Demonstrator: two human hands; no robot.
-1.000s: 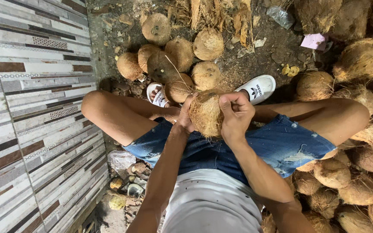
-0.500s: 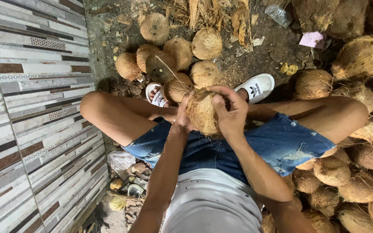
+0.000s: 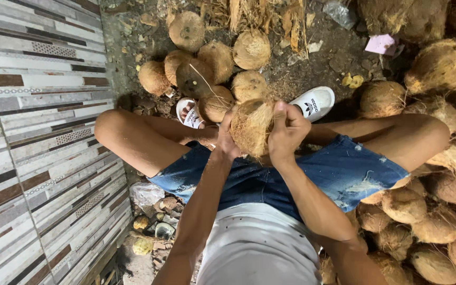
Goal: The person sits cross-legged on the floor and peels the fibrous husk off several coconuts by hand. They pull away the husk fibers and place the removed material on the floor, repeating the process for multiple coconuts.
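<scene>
The husked coconut (image 3: 252, 126) sits above my lap, clamped between both hands: my left hand (image 3: 225, 138) cups its left side, my right hand (image 3: 286, 132) wraps the right side, thumb pressed on its top. Compared with half a second ago, the thumb sits higher on the crown. A small pink paper package (image 3: 381, 44) lies on the dirt floor (image 3: 323, 68), upper right, beside the coconut pile (image 3: 439, 68).

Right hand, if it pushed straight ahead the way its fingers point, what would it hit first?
The right hand already grips the held coconut; past it, probably the husked coconuts by the feet, though depth is unclear.
</scene>
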